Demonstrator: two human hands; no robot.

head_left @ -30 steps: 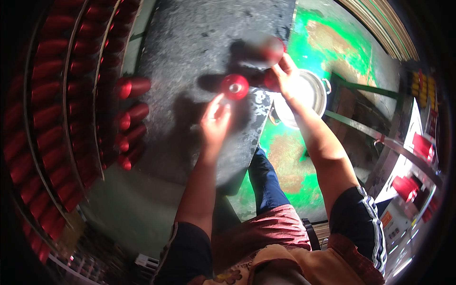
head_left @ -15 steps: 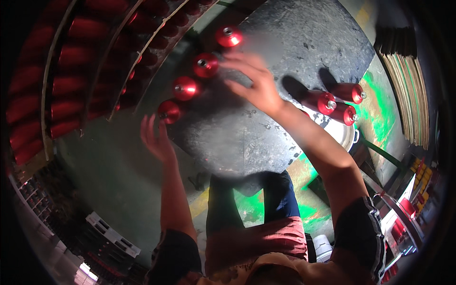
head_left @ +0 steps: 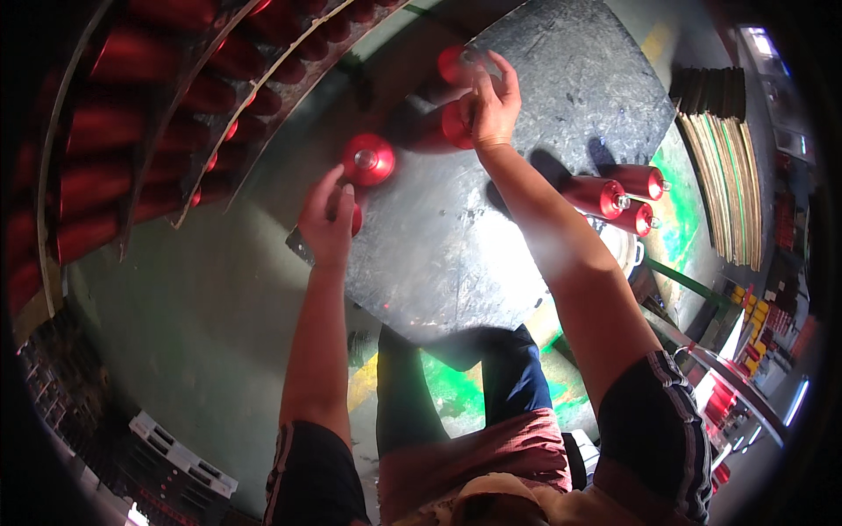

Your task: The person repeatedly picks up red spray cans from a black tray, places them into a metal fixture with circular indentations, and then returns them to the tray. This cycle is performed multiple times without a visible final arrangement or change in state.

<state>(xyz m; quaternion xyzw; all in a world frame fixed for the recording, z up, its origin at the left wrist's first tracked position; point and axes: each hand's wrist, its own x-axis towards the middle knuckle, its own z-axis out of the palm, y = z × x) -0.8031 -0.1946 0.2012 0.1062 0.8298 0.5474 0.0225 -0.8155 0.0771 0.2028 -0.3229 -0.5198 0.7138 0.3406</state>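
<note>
This place appears to be a workshop or a factory hall. A rack (head_left: 253, 93) holds many rows of similar red bottles (head_left: 120, 145), and the dark work table (head_left: 421, 276) has a scratched, stained surface. The greenish floor (head_left: 193, 289) carries bright green patches (head_left: 454, 387) and a yellow stripe (head_left: 363, 384), and a stack of flat sheets (head_left: 733, 188) stands nearby.

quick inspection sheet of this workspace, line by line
surface: grey table, worn and spotted
job's things: red bottles, four by the hands, three near the table's right edge
clutter: metal pot by that edge, partly hidden
hands: left hand at the nearest bottles, right hand at the farther two; exact contact unclear
cables: nothing seen
surroundings: rack of red cylinders left, stacked boards right, green-patched floor
</note>
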